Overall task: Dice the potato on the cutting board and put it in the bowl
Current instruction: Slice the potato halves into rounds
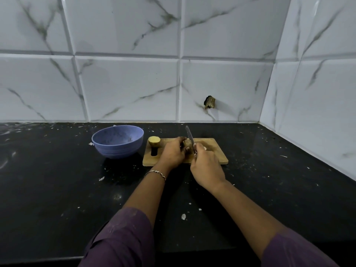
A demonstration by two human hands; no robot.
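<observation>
A wooden cutting board (215,151) lies on the black counter. My left hand (172,154) grips a brown-skinned potato piece (187,144) in the board's middle. My right hand (207,168) holds a knife (189,135) by its handle, the blade pointing away from me and resting on the right side of that piece. Another potato half (154,141) stands at the board's far left corner with its pale cut face up. A blue bowl (117,141) sits just left of the board; it looks empty.
The black counter (57,189) is speckled with small white flecks. White marble-pattern tiled walls rise behind and to the right, meeting in a corner. A dark hole (209,102) marks the back wall above the board.
</observation>
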